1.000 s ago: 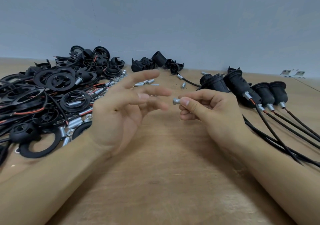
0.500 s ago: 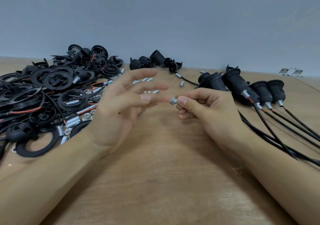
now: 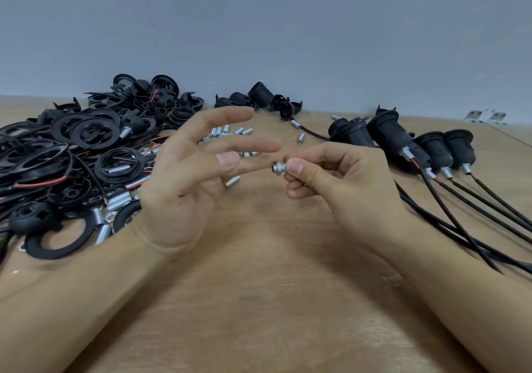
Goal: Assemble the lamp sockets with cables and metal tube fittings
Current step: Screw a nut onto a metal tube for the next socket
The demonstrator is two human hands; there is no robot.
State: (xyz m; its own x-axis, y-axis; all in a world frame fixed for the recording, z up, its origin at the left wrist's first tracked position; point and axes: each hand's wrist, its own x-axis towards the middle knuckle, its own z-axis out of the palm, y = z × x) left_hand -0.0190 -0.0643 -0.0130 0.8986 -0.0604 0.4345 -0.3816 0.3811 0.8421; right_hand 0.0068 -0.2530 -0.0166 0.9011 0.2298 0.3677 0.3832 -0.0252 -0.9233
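Head view: the right hand (image 3: 342,182) pinches a short silver threaded metal tube fitting (image 3: 278,168) between thumb and forefinger, its remaining fingers (image 3: 296,192) curled under, and holds the fitting above the bare middle of the brown wooden surface (image 3: 259,300) with its ringed end pointing left. The left hand (image 3: 184,188) faces it, palm turned inward, fingers straight and spread, holding nothing; one fingertip lies just beside the fitting's end, and contact cannot be told. Left of this hand, a heap of black plastic socket rings, caps and red-and-black wires (image 3: 72,157) rests on the surface, with loose silver tube fittings (image 3: 115,203) mixed into its near edge. More loose silver tubes (image 3: 230,131) lie scattered behind the left hand's fingers. At the far edge, against the pale grey-blue wall (image 3: 288,27), stands a small group of black threaded socket bodies (image 3: 259,98). To the right lies a row of assembled black lamp sockets (image 3: 403,145), each ending in a silver fitting, with black cables (image 3: 475,214) trailing toward the near right. Small white brackets (image 3: 486,116) sit at the far right corner.
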